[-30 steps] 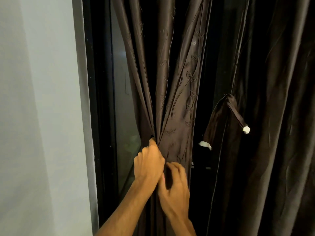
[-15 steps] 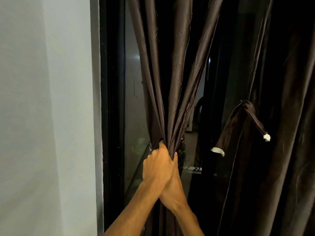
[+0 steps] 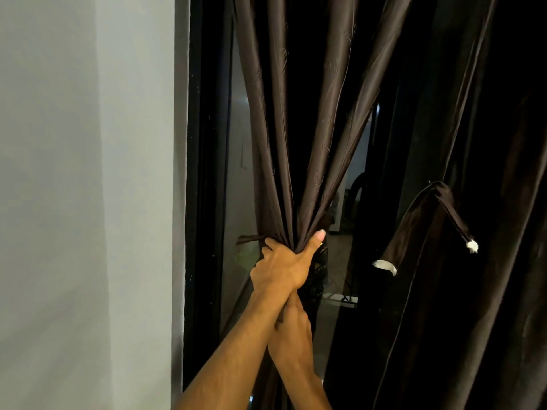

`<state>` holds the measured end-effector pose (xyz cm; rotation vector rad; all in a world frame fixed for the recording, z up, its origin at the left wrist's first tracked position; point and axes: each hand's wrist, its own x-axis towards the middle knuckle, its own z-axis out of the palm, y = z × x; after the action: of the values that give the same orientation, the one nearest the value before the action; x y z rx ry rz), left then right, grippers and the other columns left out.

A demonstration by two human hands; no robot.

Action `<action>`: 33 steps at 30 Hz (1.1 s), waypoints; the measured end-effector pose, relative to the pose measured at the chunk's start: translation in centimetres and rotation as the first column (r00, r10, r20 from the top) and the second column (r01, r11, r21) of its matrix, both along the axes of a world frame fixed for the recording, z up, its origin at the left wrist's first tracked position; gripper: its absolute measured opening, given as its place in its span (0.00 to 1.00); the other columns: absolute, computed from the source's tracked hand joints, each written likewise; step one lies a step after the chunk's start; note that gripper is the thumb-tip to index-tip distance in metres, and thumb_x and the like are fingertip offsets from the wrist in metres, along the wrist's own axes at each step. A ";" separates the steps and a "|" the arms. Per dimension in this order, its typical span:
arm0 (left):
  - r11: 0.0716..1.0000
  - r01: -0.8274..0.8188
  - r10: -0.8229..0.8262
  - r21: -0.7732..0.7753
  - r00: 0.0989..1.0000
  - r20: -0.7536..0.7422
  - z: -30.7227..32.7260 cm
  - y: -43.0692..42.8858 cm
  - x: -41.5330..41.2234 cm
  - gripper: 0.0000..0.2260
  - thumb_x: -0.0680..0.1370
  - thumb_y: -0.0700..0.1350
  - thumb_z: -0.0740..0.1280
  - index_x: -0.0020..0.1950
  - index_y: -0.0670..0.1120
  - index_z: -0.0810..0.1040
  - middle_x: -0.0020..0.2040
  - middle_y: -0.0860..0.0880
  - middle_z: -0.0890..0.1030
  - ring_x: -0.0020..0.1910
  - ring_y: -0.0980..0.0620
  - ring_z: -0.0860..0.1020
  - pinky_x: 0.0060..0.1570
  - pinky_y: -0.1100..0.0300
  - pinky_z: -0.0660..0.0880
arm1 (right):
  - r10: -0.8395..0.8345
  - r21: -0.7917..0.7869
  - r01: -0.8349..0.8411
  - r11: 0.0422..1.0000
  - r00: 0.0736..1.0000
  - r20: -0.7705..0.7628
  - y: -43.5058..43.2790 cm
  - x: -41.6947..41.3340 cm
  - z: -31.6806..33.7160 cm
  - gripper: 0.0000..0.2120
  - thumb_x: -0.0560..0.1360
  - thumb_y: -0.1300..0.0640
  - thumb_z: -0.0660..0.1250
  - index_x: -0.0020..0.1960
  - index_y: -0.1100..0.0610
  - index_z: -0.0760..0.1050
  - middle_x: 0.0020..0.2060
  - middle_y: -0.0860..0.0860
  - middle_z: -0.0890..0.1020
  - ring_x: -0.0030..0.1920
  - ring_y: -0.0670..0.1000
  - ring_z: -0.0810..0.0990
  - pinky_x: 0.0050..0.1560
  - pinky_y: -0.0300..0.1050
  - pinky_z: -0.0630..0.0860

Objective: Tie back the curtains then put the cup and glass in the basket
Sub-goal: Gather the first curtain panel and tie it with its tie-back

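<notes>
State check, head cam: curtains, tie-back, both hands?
Dark brown curtain by the wall: bunched, not tied.
Dark brown curtain farther right: hanging loose, untied.
Brown fabric tie-back with white ends: dangling, unfastened.
Left hand: grips the bunched curtain.
Right hand: mostly hidden, grip unclear.

Looks like a room in a home: dark brown curtains [image 3: 310, 113] over a glass door [image 3: 239, 143], plain grey wall [image 3: 88, 173] alongside.

Dim floor [image 3: 343, 242] through glass [image 3: 236, 173]; contents unclear.
</notes>
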<state>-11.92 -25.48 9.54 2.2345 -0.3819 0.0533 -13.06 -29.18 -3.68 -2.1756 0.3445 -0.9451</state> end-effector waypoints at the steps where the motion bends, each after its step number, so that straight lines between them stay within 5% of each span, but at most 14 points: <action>1: 0.999 0.022 -0.023 -0.037 1.000 -0.021 0.0 0.0 0.2 0.55 0.63 0.81 0.48 0.77 0.42 0.54 0.72 0.42 0.68 0.68 0.40 0.69 0.65 0.46 0.67 | -0.006 -0.015 0.006 1.000 1.000 -0.004 0.0 -0.2 0.3 0.30 0.76 0.56 0.68 0.73 0.48 0.59 0.61 0.43 0.78 0.56 0.44 0.80 0.53 0.45 0.80; 5: 0.982 0.093 -0.102 -0.166 0.994 -0.047 -0.1 0.1 0.8 0.57 0.57 0.83 0.52 0.76 0.48 0.57 0.70 0.46 0.72 0.66 0.43 0.72 0.63 0.46 0.71 | 0.031 -0.020 -0.032 0.999 0.999 -0.038 -0.3 -0.8 0.6 0.36 0.75 0.63 0.66 0.77 0.47 0.53 0.67 0.45 0.74 0.64 0.45 0.76 0.62 0.46 0.76; 9: 0.929 0.175 -0.212 -0.326 0.974 -0.081 0.1 0.4 1.2 0.47 0.59 0.77 0.65 0.70 0.51 0.70 0.63 0.49 0.77 0.59 0.48 0.76 0.60 0.52 0.75 | 0.088 0.006 -0.088 0.996 0.995 -0.046 -0.5 -1.7 1.0 0.39 0.75 0.66 0.64 0.78 0.45 0.51 0.70 0.43 0.70 0.69 0.43 0.70 0.69 0.44 0.70; 15: 0.839 0.221 -0.368 -0.497 0.903 -0.219 0.3 1.3 2.0 0.24 0.66 0.63 0.73 0.52 0.48 0.78 0.42 0.48 0.81 0.33 0.54 0.78 0.30 0.63 0.73 | 0.192 0.125 -0.187 0.974 0.981 -0.036 -1.3 -2.6 1.5 0.41 0.74 0.70 0.61 0.78 0.43 0.51 0.69 0.40 0.69 0.71 0.40 0.66 0.66 0.29 0.61; 19: 0.839 0.192 -0.360 -0.509 0.897 -0.256 0.2 1.4 2.2 0.26 0.65 0.63 0.74 0.49 0.43 0.80 0.42 0.43 0.81 0.23 0.56 0.71 0.18 0.67 0.60 | 0.270 0.216 -0.268 0.939 0.963 0.018 -2.1 -2.9 1.5 0.41 0.73 0.70 0.60 0.77 0.39 0.54 0.69 0.41 0.71 0.69 0.40 0.69 0.71 0.40 0.66; 22: 0.836 0.173 -0.345 -0.521 0.904 -0.254 0.2 1.2 1.9 0.23 0.66 0.62 0.74 0.46 0.43 0.79 0.39 0.45 0.79 0.25 0.55 0.69 0.18 0.68 0.59 | 0.343 0.334 -0.354 0.874 0.935 0.093 -2.7 -4.0 2.5 0.31 0.73 0.55 0.69 0.72 0.38 0.63 0.61 0.38 0.77 0.62 0.39 0.75 0.64 0.39 0.73; 24: 0.837 0.163 -0.333 -0.522 0.910 -0.249 0.0 1.0 1.8 0.24 0.65 0.63 0.74 0.46 0.43 0.80 0.37 0.46 0.78 0.26 0.54 0.67 0.20 0.67 0.58 | 0.310 0.471 -0.352 0.809 0.936 0.166 -3.6 -4.9 3.6 0.35 0.65 0.36 0.71 0.69 0.39 0.64 0.58 0.37 0.77 0.58 0.38 0.77 0.61 0.39 0.72; 26: 0.838 0.156 -0.325 -0.522 0.913 -0.248 0.0 1.0 1.6 0.26 0.64 0.65 0.74 0.47 0.43 0.81 0.38 0.46 0.77 0.27 0.54 0.66 0.21 0.65 0.57 | 0.212 0.593 -0.315 0.741 0.948 0.239 -5.3 -5.1 4.9 0.39 0.63 0.27 0.67 0.70 0.41 0.64 0.58 0.43 0.78 0.57 0.44 0.78 0.61 0.46 0.74; 29: 0.851 0.154 -0.309 -0.503 0.920 -0.241 0.2 0.9 1.4 0.27 0.63 0.66 0.73 0.47 0.44 0.81 0.36 0.48 0.79 0.28 0.54 0.68 0.22 0.65 0.58 | 0.216 0.619 -0.336 0.709 0.940 0.263 -7.0 -5.1 8.1 0.25 0.71 0.36 0.67 0.64 0.45 0.70 0.53 0.52 0.81 0.47 0.51 0.82 0.50 0.49 0.79; 33: 0.866 0.162 -0.293 -0.474 0.931 -0.218 0.4 0.7 1.1 0.27 0.63 0.67 0.72 0.45 0.45 0.79 0.33 0.51 0.77 0.31 0.53 0.70 0.25 0.63 0.62 | 0.119 0.315 -0.192 0.929 0.964 0.237 -6.8 -5.1 10.9 0.14 0.79 0.46 0.63 0.45 0.56 0.79 0.34 0.53 0.81 0.32 0.47 0.78 0.33 0.43 0.74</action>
<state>-10.85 -24.75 9.91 1.6925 -0.4271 -0.2801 -18.14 -35.93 7.22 -1.7446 0.2062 -0.9441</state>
